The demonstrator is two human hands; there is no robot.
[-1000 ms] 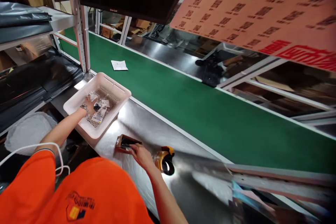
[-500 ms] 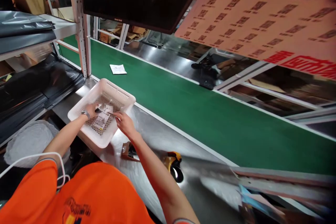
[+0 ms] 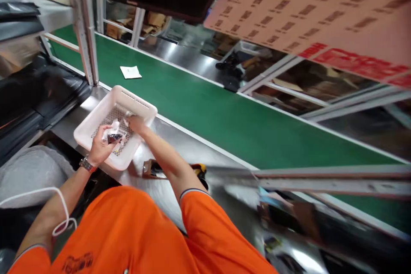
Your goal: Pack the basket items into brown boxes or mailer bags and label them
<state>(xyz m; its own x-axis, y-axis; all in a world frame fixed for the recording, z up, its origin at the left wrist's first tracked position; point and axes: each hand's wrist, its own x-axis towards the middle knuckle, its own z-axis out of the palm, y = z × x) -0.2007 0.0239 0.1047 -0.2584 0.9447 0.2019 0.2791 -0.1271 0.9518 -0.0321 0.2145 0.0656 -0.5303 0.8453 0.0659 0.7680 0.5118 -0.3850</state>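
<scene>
A white plastic basket (image 3: 84,130) with a mesh bottom stands on the metal table. Over its near left part, my left hand (image 3: 101,145) is closed round a small clear packet (image 3: 114,138) with something dark inside. My right hand (image 3: 136,125) reaches into the far right part of the basket, its fingers closed on a small whitish item (image 3: 126,120) that is blurred. Between the hands, part of a label shows on the basket's bottom, partly hidden by the packet.
A green conveyor belt (image 3: 192,102) runs behind the basket, with a white packet (image 3: 130,72) lying on it. A yellow and black tool (image 3: 201,172) and a small brown box (image 3: 150,168) lie right of the basket. A metal post (image 3: 85,38) stands at the left.
My left hand has lifted the dark item in its clear packet toward me. My right hand has moved deeper into the basket. The whole view has shifted.
</scene>
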